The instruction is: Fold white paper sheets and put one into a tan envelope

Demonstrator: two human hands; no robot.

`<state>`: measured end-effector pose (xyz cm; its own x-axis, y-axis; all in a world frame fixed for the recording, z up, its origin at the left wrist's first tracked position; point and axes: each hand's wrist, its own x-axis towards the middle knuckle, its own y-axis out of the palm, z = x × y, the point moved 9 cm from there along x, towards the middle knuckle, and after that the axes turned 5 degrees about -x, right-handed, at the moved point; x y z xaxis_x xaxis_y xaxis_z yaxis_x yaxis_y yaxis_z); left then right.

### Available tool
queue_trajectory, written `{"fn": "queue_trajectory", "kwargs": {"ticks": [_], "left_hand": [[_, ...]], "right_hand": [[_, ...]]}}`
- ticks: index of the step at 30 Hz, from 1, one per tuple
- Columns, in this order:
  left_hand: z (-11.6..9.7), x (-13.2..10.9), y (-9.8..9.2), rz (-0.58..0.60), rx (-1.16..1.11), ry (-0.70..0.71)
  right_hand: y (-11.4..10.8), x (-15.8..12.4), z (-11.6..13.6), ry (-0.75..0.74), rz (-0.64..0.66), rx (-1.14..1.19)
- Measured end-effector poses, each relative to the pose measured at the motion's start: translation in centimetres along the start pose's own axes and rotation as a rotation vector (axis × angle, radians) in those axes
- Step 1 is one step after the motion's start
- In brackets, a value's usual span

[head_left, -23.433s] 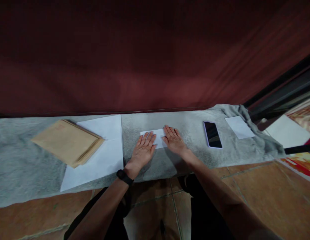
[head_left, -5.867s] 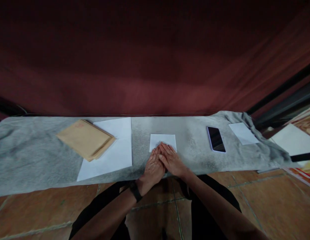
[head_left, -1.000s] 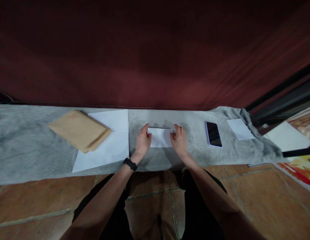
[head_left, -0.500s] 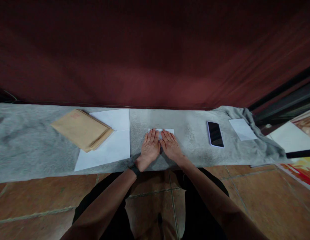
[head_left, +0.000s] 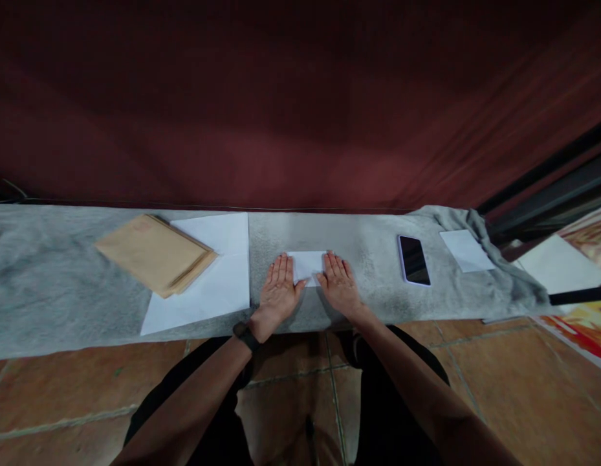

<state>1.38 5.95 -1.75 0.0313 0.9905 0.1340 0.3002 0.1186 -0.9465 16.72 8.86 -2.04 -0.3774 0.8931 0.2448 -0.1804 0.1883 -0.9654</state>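
A small white piece of paper (head_left: 308, 264), seemingly folded, lies on the grey cloth in front of me. My left hand (head_left: 279, 285) rests flat over its left end, fingers stretched away from me and thumb on the near edge. Over the right end lies my right hand (head_left: 339, 285), likewise flat, its thumb touching the near part of the paper. Between the two hands the paper's middle shows. Both its side edges are hidden beneath my fingers.
To the left, a stack of brown envelopes (head_left: 152, 254) lies partly over large white sheets (head_left: 207, 291). On the right are a phone (head_left: 414, 260) and another white paper (head_left: 467, 251). The grey cloth (head_left: 52, 278) covers a narrow surface before a dark red wall-like backdrop (head_left: 300, 162).
My hands have slid apart from the paper's middle, left hand leftward and right hand rightward, uncovering its centre. Both stay flat.
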Motion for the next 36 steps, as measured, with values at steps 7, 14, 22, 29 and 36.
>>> {"fn": "queue_trajectory", "kwargs": {"ticks": [7,14,22,29,36], "left_hand": [[1.0,-0.5,-0.3,0.004,0.009,-0.003],[0.4,-1.2,-1.7,-0.054,-0.001,-0.009],[-5.1,-4.6,0.1,0.037,-0.050,0.240],[-3.3,-4.7,-0.6,0.008,-0.004,0.166],[-1.5,-3.8,-1.6,-0.034,-0.013,0.077]], "right_hand": [[0.2,-0.6,-1.9,0.063,-0.004,0.012],[-0.7,-0.6,-2.7,0.118,0.015,0.048],[-0.8,-2.4,3.6,-0.162,0.146,0.184],[-0.6,-3.5,2.5,-0.126,0.056,0.115],[-0.8,-3.0,0.3,-0.011,0.021,0.084]]}}
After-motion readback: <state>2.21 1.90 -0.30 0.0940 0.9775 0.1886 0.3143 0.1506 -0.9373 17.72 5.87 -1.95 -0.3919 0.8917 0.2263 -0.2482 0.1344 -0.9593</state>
